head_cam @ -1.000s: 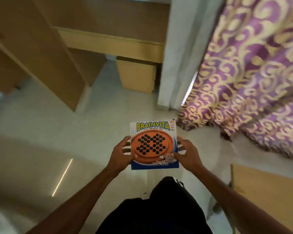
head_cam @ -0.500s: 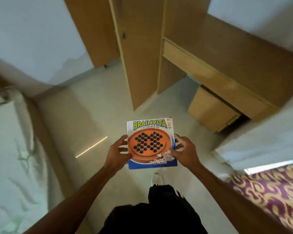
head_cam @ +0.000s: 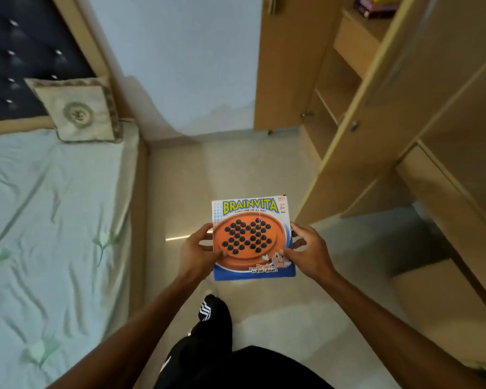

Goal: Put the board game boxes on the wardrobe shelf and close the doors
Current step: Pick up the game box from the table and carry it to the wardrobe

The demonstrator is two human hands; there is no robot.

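A: Logging the change first. The view is swinging left. A second ago the curtain and the desk were filling it, and half a second ago a wardrobe door. Now the open wardrobe (head_cam: pixel 334 113) is standing at the right and the bed (head_cam: pixel 54 220) is lying at the left.

B: Meaning for the task?

A: As I am reading it, the person is turning to face the shelves. The doors (head_cam: pixel 281 80) are standing open, so nothing is blocking the way in. The carry is nearing its end; the placing is not yet starting.

B: Box?

A: The box (head_cam: pixel 253 240) is keeping the same place between the hands as in both earlier pictures. It is riding face up, title edge away from the body, in the air over the floor (head_cam: pixel 236 169), well short of any shelf (head_cam: pixel 327 106).

B: Grip state?

A: The left grip (head_cam: pixel 195 252) is clamping the box's left edge, thumb lying on the printed face, fingers wrapping the side. The right grip (head_cam: pixel 310 252) is clamping the right edge the same way, thumb near the lower corner. The box is sitting between them, roughly level, its far half sticking out beyond both.

B: Target shelf?

A: Cannot tell yet. Something purple (head_cam: pixel 372 7) is lying on a high shelf, too blurred to name.
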